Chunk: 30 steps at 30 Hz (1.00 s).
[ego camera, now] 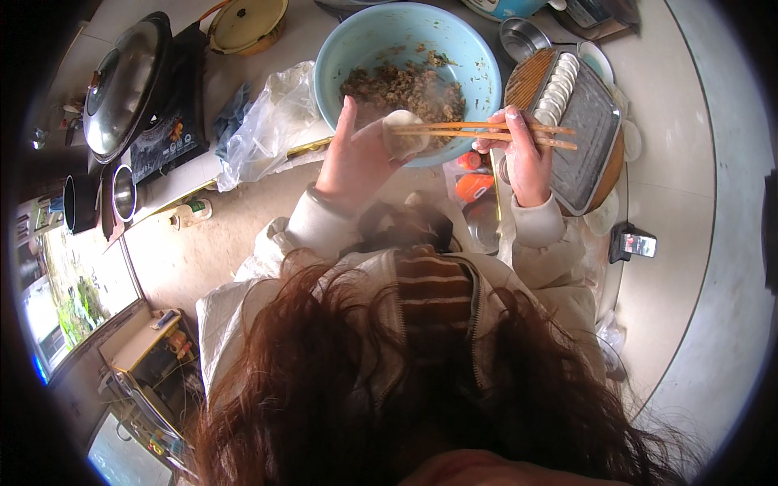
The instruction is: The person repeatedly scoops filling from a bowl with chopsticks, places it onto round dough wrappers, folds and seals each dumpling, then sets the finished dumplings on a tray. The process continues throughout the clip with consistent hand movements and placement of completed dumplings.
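Note:
A round dough wrapper lies across the fingers of my left hand, at the near rim of a light blue basin. Brown minced filling covers part of the basin's floor. My right hand grips a pair of wooden chopsticks, whose tips reach over the wrapper. Whether any filling sits on the wrapper is hard to tell. To the right, a row of white folded dumplings stands along the left side of a grey metal tray.
The tray rests on a round wooden board, near a metal bowl. A clear plastic bag lies left of the basin. Farther left, a lidded pan stands on a black cooktop. An orange-capped container is below the counter edge.

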{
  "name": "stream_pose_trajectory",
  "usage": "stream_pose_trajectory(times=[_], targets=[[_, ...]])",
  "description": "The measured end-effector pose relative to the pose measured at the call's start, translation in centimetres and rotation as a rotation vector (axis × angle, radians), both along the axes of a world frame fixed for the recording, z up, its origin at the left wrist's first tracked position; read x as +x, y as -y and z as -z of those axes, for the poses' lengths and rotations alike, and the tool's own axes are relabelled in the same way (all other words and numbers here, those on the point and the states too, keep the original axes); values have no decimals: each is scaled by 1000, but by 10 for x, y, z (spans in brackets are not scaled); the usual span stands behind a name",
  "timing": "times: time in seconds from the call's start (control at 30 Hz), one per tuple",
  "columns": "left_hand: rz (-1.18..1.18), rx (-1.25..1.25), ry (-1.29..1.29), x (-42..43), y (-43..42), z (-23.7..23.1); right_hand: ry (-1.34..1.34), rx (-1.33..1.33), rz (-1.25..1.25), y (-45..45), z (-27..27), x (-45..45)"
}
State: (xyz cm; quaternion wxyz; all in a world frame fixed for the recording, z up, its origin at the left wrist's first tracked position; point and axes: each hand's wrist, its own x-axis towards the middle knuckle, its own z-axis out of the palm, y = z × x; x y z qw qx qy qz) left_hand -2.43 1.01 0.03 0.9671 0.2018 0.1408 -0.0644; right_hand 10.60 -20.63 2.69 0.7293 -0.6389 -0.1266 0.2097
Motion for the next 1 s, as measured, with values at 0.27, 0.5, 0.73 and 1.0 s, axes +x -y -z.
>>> stream_pose_trajectory(times=[0.27, 0.5, 0.73, 1.0], targets=[[-150, 55, -121, -1, -20, 17, 56, 31, 85, 6, 6, 7], [-223, 16, -122, -8, -34, 17, 424, -333, -139, -14, 51, -2], [-225, 30, -138, -8, -31, 20, 599, -397, -286, -18, 73, -1], [-231, 91, -140, -6, -34, 24, 20, -206, -258, -9, 81, 14]])
